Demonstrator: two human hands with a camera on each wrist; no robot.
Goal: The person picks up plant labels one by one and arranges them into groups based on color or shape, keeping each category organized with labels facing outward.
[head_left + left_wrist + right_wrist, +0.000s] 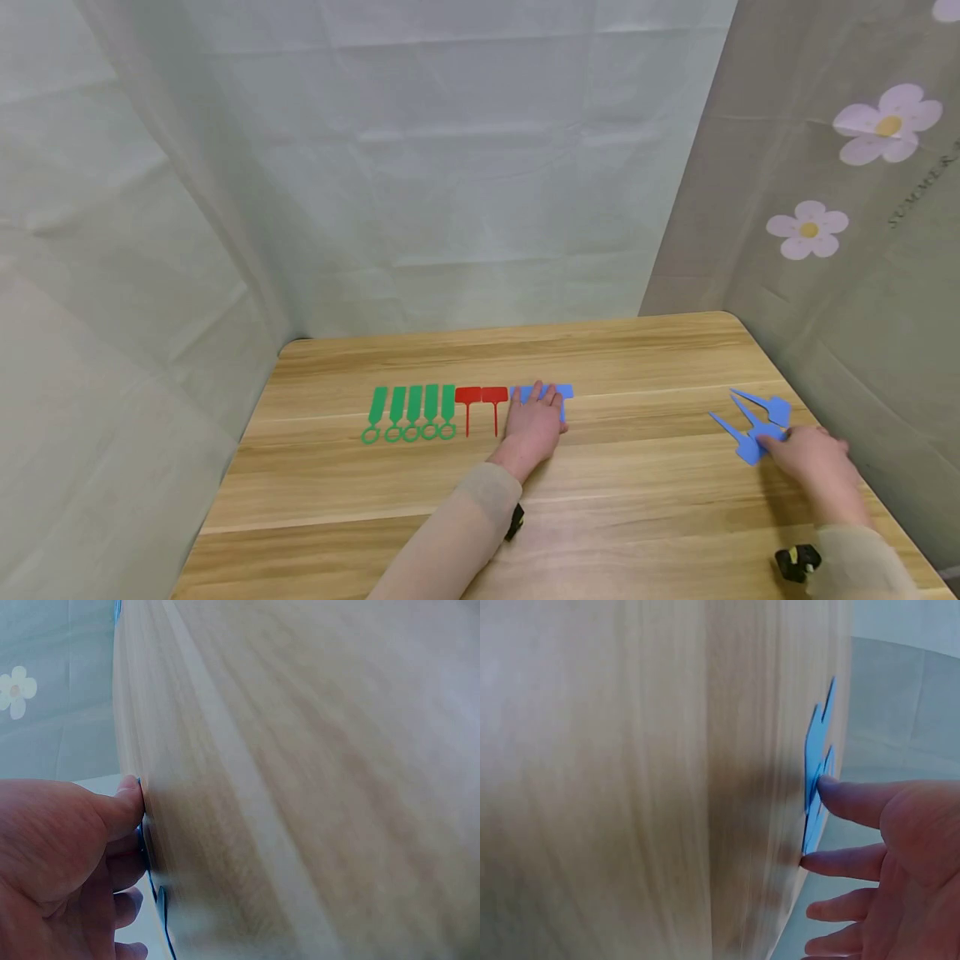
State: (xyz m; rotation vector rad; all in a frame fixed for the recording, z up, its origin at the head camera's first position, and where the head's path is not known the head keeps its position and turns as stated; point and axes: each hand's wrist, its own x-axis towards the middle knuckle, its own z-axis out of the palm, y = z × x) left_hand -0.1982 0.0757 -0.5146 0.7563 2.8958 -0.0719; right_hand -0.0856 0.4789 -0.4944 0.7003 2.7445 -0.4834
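Observation:
My left hand (534,429) lies over a row of blue T-shaped plant tags (567,391), its fingers spread and touching them. It hides most of that row. Beside it on the left are two red T-shaped tags (495,394). Further left stand several green tags (414,407) with ring ends, side by side. At the table's right side, my right hand (813,462) reaches to a few loose blue pointed tags (778,412). In the right wrist view its thumb (844,801) touches one of the blue tags (815,750), with the index fingertip near the tags' lower end, apart from the thumb.
The wooden table (637,500) has rounded back corners. Pale cloth (465,167) hangs behind it and on both sides, with printed flowers (808,230) at the right. A small black device (797,563) sits at the right wrist, another (514,522) at the left.

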